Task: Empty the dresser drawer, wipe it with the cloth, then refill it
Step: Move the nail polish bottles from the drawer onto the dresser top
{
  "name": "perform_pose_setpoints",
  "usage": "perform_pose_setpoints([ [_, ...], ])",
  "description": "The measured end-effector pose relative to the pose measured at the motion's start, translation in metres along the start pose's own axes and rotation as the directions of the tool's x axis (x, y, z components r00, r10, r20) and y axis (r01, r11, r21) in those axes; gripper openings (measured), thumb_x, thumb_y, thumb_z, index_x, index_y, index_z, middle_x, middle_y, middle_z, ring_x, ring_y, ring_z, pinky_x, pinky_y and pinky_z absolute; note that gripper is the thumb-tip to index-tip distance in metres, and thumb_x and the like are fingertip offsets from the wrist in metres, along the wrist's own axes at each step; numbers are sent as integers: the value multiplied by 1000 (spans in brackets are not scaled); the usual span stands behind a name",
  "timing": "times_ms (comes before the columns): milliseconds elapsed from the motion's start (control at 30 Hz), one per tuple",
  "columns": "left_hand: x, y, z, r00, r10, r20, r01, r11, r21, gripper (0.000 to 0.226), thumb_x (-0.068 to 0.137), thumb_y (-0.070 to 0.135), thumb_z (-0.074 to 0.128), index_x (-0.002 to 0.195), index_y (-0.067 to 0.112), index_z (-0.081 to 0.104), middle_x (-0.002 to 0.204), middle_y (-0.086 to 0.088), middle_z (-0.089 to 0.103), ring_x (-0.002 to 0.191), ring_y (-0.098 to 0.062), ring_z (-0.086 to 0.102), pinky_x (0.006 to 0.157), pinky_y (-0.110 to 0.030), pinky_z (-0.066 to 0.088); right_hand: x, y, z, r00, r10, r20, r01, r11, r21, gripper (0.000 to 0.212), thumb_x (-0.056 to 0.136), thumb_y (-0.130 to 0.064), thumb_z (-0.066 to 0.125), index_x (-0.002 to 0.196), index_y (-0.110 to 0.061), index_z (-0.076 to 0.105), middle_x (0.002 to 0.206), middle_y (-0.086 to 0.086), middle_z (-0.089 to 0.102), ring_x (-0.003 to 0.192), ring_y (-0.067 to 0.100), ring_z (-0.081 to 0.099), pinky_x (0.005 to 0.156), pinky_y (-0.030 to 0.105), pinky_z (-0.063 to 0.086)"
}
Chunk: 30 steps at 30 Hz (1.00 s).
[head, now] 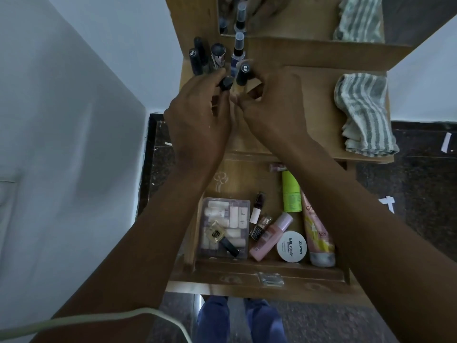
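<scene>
Dresser top (309, 134): wood-look laminate, smooth, matt brown. Drawer (247, 273) same finish, scuffed front edge, small shiny metal handle (270, 279). Cloth (363, 115): woven fabric, ribbed, grey and white stripes, soft matt. Nail box (226, 226): clear glossy plastic. Jar (291, 246): white matt lid. Pink bottle (270, 237): smooth plastic, slight sheen. Green tube (291, 194): matt plastic. Bottles (217, 55) on top: dark glossy caps. Floor (420, 184): polished speckled stone. Mirror (235, 16): reflective glass.

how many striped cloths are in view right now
1 real striped cloth, folded at the right end of the dresser top. The second one above it is its reflection in the mirror.
</scene>
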State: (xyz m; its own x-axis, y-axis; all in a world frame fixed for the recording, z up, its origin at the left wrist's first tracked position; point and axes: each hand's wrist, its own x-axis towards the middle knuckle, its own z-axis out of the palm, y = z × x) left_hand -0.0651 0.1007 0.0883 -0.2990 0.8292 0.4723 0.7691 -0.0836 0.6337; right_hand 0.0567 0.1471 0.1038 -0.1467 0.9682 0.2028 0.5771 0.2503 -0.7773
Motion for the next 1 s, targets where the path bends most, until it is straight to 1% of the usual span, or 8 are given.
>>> perform_pose_setpoints([
  [100,0,-3,4,999,31,-13,-31,1000,2,29,100,19,69,126,9,76,119,-4,79,110,-17,75,98,-15,52,1,1,5,999,-53,5,53,997,-55,25,84,-18,66,107,-19,74,101,-4,73,86,12,69,78,34,57],
  [167,1,-5,7,998,52,-34,-53,998,-21,30,100,16,68,127,8,76,121,-6,79,112,-18,75,99,-27,59,0,1,7,996,-91,23,93,989,-113,26,87,-20,62,111,-20,72,102,-4,73,89,13,68,81,35,56],
  [200,1,-5,8,997,60,-46,-61,998,-30,29,100,15,68,127,8,76,121,-6,79,112,-19,75,98,-30,60,0,1,8,994,-104,27,107,985,-132,28,87,-20,62,113,-20,72,104,-4,73,91,14,68,82,35,56],
  [400,0,-8,12,992,85,-93,-88,996,-33,27,101,8,67,126,5,76,117,-10,80,108,-21,77,95,-17,55,-3,2,14,993,-112,21,114,972,-205,26,87,-15,67,113,-18,70,103,-2,73,88,14,68,82,33,57],
  [600,0,-8,16,987,128,-93,-128,992,0,25,102,8,65,124,2,76,118,-13,79,112,-24,75,105,-3,41,-3,1,16,995,-85,-54,72,975,-211,24,86,-9,68,109,-13,73,95,1,76,80,16,71,78,33,59],
  [733,1,-11,18,983,154,-100,-152,988,23,25,104,10,65,125,3,76,122,-12,78,116,-23,74,107,-2,39,-4,0,17,994,-76,-80,55,970,-236,18,85,-12,67,102,-14,73,88,-1,75,79,16,71,75,30,57],
  [900,1,-15,18,986,139,-98,-138,990,10,29,106,13,66,132,4,72,132,-11,74,125,-21,70,110,-5,39,-4,-1,16,990,-102,-94,81,974,-213,19,85,-12,68,103,-13,74,91,0,76,81,15,73,75,35,60],
  [1000,-2,-15,16,987,133,-94,-132,991,16,30,106,10,64,134,2,70,134,-13,72,127,-23,68,112,-6,39,-4,2,16,992,-96,-85,76,974,-215,17,85,-15,70,101,-12,73,89,0,75,78,14,72,74,36,60],
])
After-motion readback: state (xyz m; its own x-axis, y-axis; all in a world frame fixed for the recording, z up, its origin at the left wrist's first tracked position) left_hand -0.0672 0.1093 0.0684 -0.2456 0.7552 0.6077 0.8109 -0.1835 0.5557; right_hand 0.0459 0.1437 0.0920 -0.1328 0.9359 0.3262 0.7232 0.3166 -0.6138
